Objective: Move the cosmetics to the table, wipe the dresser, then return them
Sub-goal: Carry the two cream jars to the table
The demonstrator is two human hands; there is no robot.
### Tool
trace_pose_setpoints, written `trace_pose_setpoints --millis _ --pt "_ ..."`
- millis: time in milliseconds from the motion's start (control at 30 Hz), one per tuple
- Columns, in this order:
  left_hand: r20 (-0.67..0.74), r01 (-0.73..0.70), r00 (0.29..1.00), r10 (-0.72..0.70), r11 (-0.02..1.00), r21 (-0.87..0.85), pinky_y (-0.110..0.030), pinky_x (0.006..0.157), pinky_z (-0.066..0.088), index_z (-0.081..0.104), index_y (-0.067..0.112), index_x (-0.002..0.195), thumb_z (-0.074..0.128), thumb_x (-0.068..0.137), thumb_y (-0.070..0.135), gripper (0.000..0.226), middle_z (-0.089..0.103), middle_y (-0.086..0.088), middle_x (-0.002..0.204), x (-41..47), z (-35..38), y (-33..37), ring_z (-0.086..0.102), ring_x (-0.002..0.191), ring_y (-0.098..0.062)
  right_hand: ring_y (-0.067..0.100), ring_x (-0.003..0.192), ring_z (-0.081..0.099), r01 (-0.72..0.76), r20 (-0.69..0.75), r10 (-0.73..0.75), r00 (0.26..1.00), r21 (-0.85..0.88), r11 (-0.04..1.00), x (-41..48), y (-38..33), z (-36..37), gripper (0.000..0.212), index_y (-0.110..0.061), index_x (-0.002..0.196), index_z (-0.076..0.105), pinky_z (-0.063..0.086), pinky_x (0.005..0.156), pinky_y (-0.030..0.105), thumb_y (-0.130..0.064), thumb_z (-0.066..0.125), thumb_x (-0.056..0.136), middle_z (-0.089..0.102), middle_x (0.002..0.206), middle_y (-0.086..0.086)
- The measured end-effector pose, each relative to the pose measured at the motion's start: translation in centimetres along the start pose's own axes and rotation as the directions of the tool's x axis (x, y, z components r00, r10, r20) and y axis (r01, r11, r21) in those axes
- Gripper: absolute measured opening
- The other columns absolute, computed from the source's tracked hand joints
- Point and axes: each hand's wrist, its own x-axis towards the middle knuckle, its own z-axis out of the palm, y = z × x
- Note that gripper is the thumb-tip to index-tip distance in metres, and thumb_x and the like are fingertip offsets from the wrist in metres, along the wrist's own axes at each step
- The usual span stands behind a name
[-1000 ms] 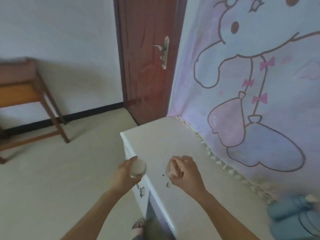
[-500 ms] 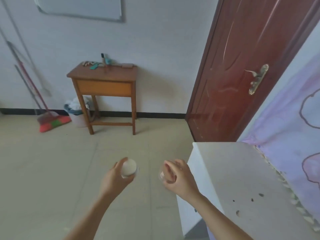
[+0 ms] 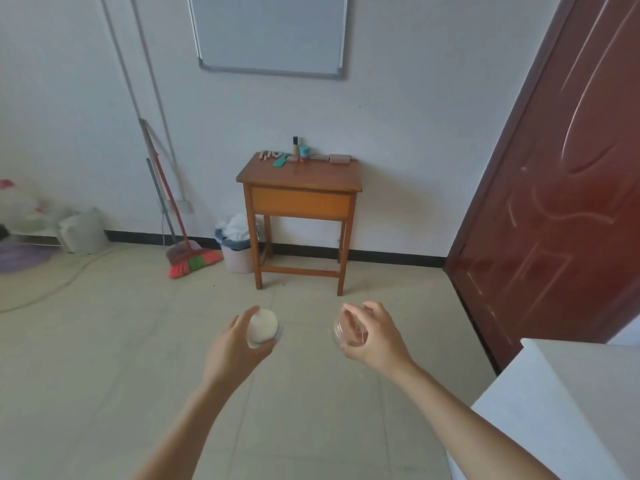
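Before one table, two hands grip two apparent jars.

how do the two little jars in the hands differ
The opaque white round jar sits in the left hand, the clear pinkish round jar in the right hand. The white jar's top shows; the right hand curls over the pinkish jar. Both are small and round.
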Motion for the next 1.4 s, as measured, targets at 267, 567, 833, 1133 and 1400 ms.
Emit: trace_pose_setpoints --millis 267,567,833,1133,1400 --pt "-0.018 0.018 1.0 -0.018 1.0 0.002 -0.031 0.083 0.041 0.046 0.019 0.129 0.074 0.074 0.028 0.062 0.055 -0.005 0.123 6.5 -1.1 -2.1 0.052 0.108 -0.024 0.012 0.114 0.041 0.068 -0.014 -0.068 0.998 -0.018 0.998 8.1 -0.7 1.3 0.066 -0.031 0.13 0.045 0.039 0.083 0.018 -0.028 0.073 0.07 0.038 0.125 -0.004" --pt "-0.102 0.048 0.994 -0.043 0.998 0.051 -0.029 0.081 0.041 0.046 0.02 0.128 0.074 0.073 0.03 0.063 0.054 -0.003 0.124 19.5 -0.1 -2.2 0.051 0.107 -0.022 0.014 0.115 0.04 0.199 0.034 -0.2 0.979 0.016 0.98 23.0 1.3 1.7 0.067 -0.029 0.132 0.043 0.037 0.083 0.016 -0.03 0.073 0.073 0.039 0.126 -0.004" --pt "-0.181 0.18 0.968 -0.173 0.983 0.026 -0.027 0.082 0.038 0.047 0.019 0.127 0.076 0.072 0.027 0.063 0.055 -0.002 0.119 28.7 1.7 -3.2 0.051 0.105 -0.021 0.013 0.115 0.039 0.266 0.122 -0.272 0.955 0.063 0.962 35.5 1.9 2.7 0.064 -0.031 0.131 0.043 0.043 0.084 0.019 -0.031 0.072 0.074 0.038 0.125 -0.004" --pt "-0.182 0.224 0.959 -0.218 0.974 0.014 -0.03 0.086 0.039 0.046 0.016 0.129 0.075 0.073 0.028 0.065 0.054 -0.008 0.123 41.0 3.1 -5.7 0.051 0.108 -0.024 0.009 0.108 0.041 0.318 0.19 -0.322 0.927 0.053 0.947 47.4 2.5 5.1 0.061 -0.03 0.13 0.043 0.048 0.084 0.021 -0.033 0.071 0.076 0.038 0.127 -0.005" --pt "-0.105 0.1 0.989 -0.101 0.995 -0.017 -0.026 0.079 0.043 0.045 0.02 0.128 0.075 0.073 0.031 0.064 0.054 0.005 0.111 57.8 4.9 -5.9 0.05 0.099 -0.014 0.005 0.112 0.036 0.248 0.117 -0.247 0.962 0.007 0.969 60.8 3.9 4.3 0.06 -0.033 0.13 0.042 0.043 0.086 0.018 -0.036 0.068 0.077 0.031 0.116 -0.015"
